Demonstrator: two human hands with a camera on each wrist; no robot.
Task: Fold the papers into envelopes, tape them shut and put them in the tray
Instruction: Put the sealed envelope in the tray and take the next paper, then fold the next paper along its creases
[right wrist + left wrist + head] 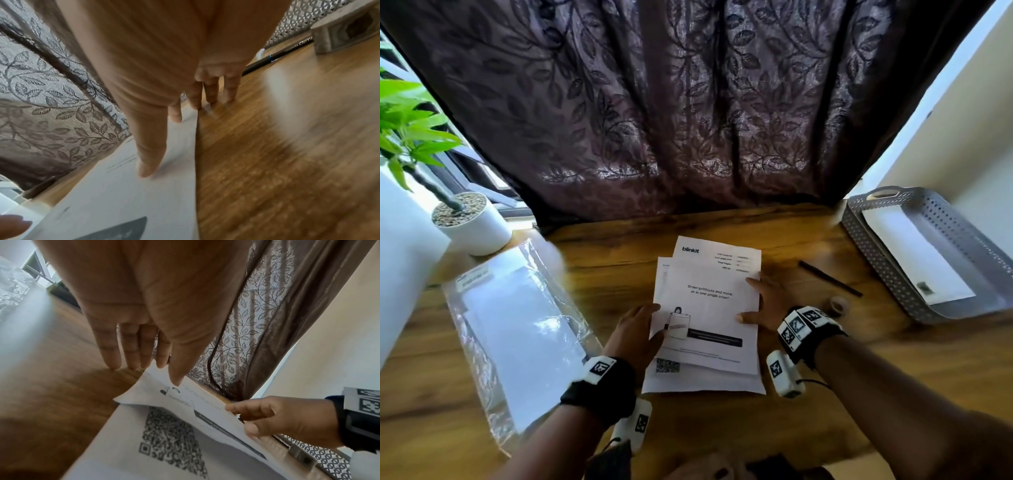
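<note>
Lifting the top sheet (709, 308) off a small stack of papers (705, 380) in the middle of the wooden table (808, 246), the person is working at both of its side edges. The left hand (635, 334) is pinching the sheet's left edge, thumb on top and fingers beneath, so that edge is rising. The right hand (763, 305) is lying with straight fingers along the right edge, thumb and forefinger pressing on the paper, the other fingertips touching the wood.

The sheet below is already sitting askew, and a drag from the pinch is likely to pull it further out of line or bring it along. Uneven lifting is risking a stray crease before any fold is made. A pen (830, 278) and a tape roll (839, 306) are lying just right of the right hand, where a sweep of the wrist could knock them. The grey tray (887, 274) is standing at the far right, well apart, with a white sheet in it.
</note>
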